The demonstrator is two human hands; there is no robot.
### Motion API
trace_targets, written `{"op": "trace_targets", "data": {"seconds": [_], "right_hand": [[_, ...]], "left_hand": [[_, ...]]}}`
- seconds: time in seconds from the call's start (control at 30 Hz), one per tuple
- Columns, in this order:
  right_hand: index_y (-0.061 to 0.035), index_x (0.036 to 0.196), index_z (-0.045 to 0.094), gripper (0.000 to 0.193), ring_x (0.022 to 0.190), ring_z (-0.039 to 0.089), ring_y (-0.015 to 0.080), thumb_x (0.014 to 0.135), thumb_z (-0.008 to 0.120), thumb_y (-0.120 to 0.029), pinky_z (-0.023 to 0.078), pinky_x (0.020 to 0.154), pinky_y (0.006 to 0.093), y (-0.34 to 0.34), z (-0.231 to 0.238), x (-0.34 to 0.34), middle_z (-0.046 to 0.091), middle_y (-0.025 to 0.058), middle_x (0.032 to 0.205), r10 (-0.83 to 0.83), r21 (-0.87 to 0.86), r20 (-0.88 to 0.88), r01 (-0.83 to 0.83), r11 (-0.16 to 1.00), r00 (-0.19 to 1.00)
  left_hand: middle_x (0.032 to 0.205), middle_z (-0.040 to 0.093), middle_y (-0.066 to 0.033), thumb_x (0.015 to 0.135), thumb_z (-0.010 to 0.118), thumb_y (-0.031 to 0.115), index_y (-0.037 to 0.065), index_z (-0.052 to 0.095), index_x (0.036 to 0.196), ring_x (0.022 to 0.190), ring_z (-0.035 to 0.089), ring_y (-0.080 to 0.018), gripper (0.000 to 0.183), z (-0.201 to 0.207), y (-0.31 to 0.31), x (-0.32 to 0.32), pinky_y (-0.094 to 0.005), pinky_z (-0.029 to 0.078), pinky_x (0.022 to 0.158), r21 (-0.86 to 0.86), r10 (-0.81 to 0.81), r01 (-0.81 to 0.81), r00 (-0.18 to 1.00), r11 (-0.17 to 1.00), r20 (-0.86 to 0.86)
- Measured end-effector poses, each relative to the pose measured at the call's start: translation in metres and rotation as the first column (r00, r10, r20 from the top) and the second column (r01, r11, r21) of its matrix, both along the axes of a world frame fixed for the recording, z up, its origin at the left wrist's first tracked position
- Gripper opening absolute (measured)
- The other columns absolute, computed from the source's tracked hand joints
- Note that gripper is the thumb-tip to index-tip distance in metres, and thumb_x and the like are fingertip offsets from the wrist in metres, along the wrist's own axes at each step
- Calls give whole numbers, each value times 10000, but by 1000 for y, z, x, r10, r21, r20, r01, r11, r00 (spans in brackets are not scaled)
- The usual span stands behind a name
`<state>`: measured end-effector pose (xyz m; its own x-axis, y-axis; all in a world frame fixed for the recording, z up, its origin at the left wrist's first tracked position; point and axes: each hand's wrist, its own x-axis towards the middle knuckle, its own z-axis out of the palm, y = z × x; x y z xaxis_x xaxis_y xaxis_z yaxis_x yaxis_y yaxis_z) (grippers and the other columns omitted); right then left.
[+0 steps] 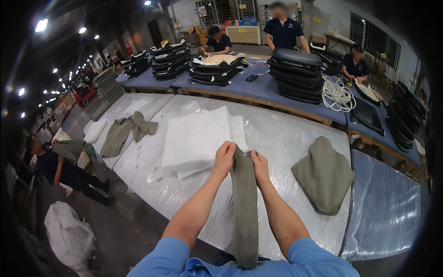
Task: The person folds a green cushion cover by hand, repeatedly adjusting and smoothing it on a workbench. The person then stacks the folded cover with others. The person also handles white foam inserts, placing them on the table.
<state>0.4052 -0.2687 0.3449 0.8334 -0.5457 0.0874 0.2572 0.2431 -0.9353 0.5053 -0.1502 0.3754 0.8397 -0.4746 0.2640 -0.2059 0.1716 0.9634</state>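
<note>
Head view
Left hand: pinching the top edge of the green cloth strip.
Right hand: pinching the same top edge, just beside the left hand.
Green cloth strip: hangs down between both arms, over the plastic-covered table.
Nearby: white foam pads to the left, folded green cover to the right.

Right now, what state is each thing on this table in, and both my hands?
Left hand: closed on the cover's top edge.
Right hand: closed on the same edge.
Olive fabric cover: held up, hanging in a narrow fold.
White foam pads: stacked flat.
Second olive cover: lying flat, rumpled.
</note>
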Motion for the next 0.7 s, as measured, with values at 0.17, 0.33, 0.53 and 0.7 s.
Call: {"op": "trace_targets", "data": {"seconds": [0.17, 0.33, 0.53, 0.7], "right_hand": [[-22, 1011, 714, 393, 772, 581, 82, 1050, 599, -396, 482, 709, 270, 30, 9, 3, 668, -6, 894, 92, 120, -88, -81, 989, 992], [-14, 990, 705, 357, 794, 567, 81, 1049, 588, -345, 469, 739, 260, 32, 8, 0, 654, -7, 884, 21, 57, -91, -16, 998, 996], [10, 1002, 696, 364, 815, 554, 89, 1055, 566, -325, 469, 770, 271, 37, 3, 4, 645, 0, 888, 0, -58, -122, -8, 998, 993], [8, 1060, 709, 343, 842, 595, 137, 1048, 586, -312, 483, 797, 295, 37, 10, 8, 676, 47, 915, -93, -243, -138, 57, 968, 986]], "left_hand": [[583, 469, -64, 1037, 605, 375, -10, 548, 668, 582, 430, -128, 536, 12, -4, 21, -346, 397, 572, 272, 154, -202, 970, 941, 186], [581, 521, -230, 1026, 564, 484, -54, 586, 656, 526, 507, -330, 653, 23, -20, 13, -455, 424, 581, 416, 181, -331, 916, 847, 359], [656, 591, -259, 1017, 548, 509, -39, 637, 686, 589, 537, -419, 646, 25, -31, 30, -480, 456, 618, 472, 128, -346, 892, 811, 433], [695, 660, -136, 1032, 457, 617, -10, 633, 690, 659, 605, -275, 736, 15, -17, 44, -417, 479, 676, 519, 59, -122, 989, 846, 137]]}}
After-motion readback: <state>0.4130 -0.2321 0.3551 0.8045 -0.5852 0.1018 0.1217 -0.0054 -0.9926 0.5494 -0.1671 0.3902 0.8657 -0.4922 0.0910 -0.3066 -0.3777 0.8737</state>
